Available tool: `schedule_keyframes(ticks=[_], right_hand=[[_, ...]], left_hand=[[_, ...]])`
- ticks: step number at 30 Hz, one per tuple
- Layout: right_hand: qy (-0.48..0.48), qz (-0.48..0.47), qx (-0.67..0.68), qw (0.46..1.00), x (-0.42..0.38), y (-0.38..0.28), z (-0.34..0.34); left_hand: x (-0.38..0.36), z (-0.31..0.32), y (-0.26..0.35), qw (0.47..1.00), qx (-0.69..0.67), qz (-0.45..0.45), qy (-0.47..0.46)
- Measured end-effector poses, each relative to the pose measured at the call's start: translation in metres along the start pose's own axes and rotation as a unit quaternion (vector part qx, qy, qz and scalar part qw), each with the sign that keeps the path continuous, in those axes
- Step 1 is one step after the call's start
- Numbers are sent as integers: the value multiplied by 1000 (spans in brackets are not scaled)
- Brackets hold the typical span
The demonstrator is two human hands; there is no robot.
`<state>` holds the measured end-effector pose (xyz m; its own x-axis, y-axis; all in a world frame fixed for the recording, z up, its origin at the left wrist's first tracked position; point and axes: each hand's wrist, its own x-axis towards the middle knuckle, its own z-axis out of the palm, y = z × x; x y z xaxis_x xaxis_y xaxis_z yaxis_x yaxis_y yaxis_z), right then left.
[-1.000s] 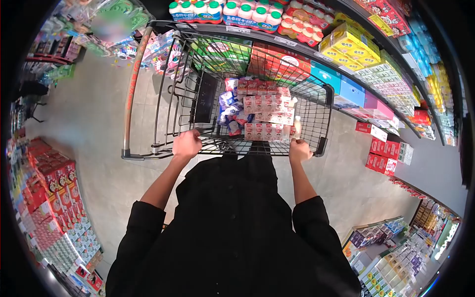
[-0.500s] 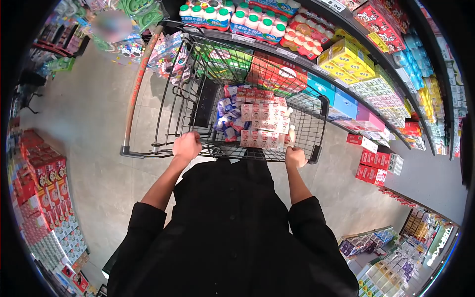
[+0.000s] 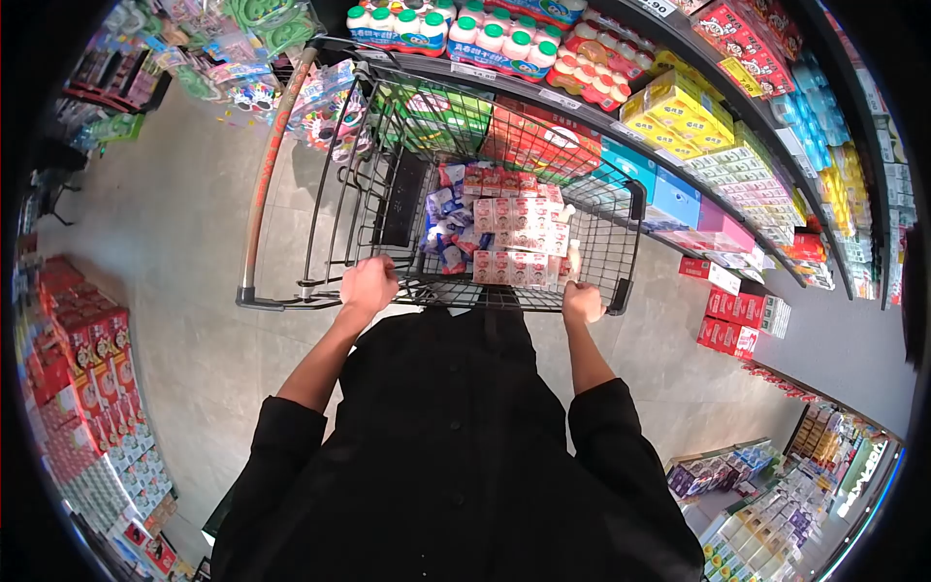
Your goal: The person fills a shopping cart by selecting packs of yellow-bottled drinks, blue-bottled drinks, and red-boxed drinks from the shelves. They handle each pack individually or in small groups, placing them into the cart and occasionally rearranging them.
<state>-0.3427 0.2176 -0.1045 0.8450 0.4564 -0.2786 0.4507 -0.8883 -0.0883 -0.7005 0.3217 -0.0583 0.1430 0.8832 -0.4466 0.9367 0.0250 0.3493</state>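
A black wire shopping cart (image 3: 621, 228) stands sideways in front of me, its handle bar (image 3: 269, 175) at the left. My left hand (image 3: 369, 284) is closed around the near rim of the cart, towards the handle end. Near the right front corner, my right hand (image 3: 583, 303) is closed on the same rim. Inside the basket lie rows of pink and white cartons (image 3: 519, 218), with blue and red packets (image 3: 449, 233) to their left. A small pale bottle (image 3: 573, 260) leans by the cartons, just above my right hand.
Beyond the cart runs a shelf with bottle packs (image 3: 504, 44), yellow boxes (image 3: 679, 112) and large coloured cartons (image 3: 543, 138). Hanging toys (image 3: 330, 107) are at the upper left. Stacked red boxes (image 3: 92, 339) stand at the far left, and red cartons (image 3: 729, 320) sit at the right.
The shelf goods have shifted very slightly left and up in view. Both hands keep their hold on the cart rim, and the cart's contents look the same.
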Motion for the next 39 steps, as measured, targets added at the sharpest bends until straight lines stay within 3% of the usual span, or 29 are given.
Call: schedule_keyframes(ticks=[39], right_hand=[[59,-20,3,998,8,4,7]], left_hand=[[2,0,7,1000,18,3,12]])
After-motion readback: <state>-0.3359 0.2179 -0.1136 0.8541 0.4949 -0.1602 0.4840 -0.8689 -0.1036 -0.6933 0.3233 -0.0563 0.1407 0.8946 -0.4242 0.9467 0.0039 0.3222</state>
